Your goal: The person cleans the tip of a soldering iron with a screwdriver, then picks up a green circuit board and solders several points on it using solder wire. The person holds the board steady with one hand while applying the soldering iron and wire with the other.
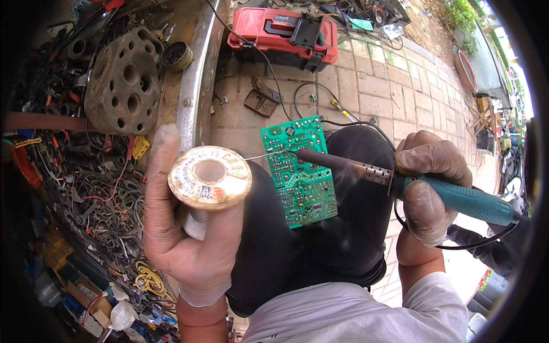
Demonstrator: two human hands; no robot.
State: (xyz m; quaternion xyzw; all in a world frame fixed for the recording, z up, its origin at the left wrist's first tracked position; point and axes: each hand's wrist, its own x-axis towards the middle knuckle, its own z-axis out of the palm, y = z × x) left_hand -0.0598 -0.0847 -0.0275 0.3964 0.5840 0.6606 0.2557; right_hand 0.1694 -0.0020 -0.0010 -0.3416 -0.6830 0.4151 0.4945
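Observation:
My left hand [191,246], in a thin clear glove, holds a spool of solder wire [229,174] with its round labelled end facing up. From the spool a thin solder strand [260,156] runs right to a green circuit board [309,197]. The board rests on my dark trouser legs, its soldered side up. My right hand [432,183], also gloved, is closed round the teal handle of a soldering iron [466,200]. The iron's dark tip end meets the strand at the board's upper part. Faint smoke shows beside the iron's barrel. The exact contact point is too small to make out.
A red toolbox [286,37] stands on the brick paving [366,80] ahead. At left, a metal-edged bench [191,97] bears a rusty metal block with holes [128,80] and a heap of wires and scrap parts [108,188]. A black cord [480,244] loops under my right hand.

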